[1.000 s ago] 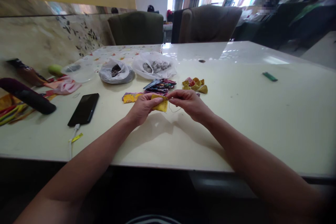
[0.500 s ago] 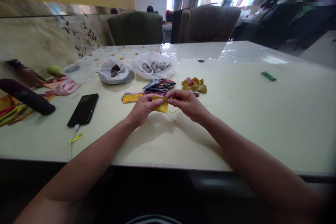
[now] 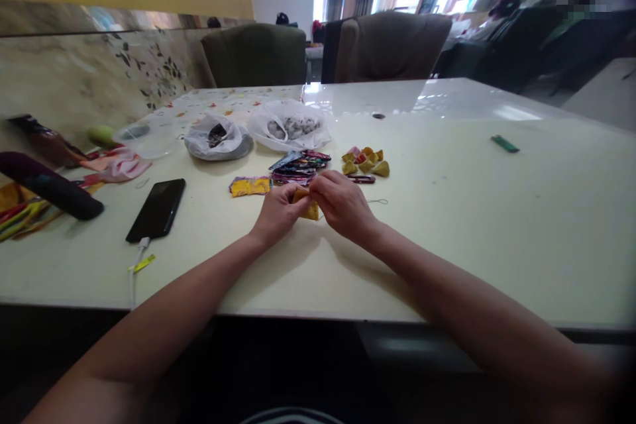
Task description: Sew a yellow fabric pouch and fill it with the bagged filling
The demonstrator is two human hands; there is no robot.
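While both hands meet over the near part of the table point(image 3: 472, 238), here's the yellow cloth point(image 3: 312, 212), a small piece caught right between them and, by the look of it, lifted a little off the tabletop. The left hand point(image 3: 278, 212) has it from the left, thumb in front and fingers tucked behind, closed in a pinch. And the right hand point(image 3: 342, 204) comes in at the upper edge, thumb and fingertips drawn tightly together on the cloth; whether a needle sits between them, I cannot tell. A thin thread point(image 3: 379, 201) loops out just beyond the right hand.

How does it handle? Light, I'd say, soft and easily creased, with little slip to it and nothing fragile except perhaps any stitching. A flat pinch near an edge looks the best hold, firm enough to keep the layers lined up without bunching them.

Now the direction: the part that shows slants from upper left to lower right, its free corner pointing down towards the person and a touch to the right. Fingers cover too much to be sure of the long axis.

Just beyond the hands lies a stack of patterned cloth point(image 3: 301, 164), with a yellow patch point(image 3: 250, 186) to its left and a cluster of little cones point(image 3: 366, 161) to its right, all well within view.
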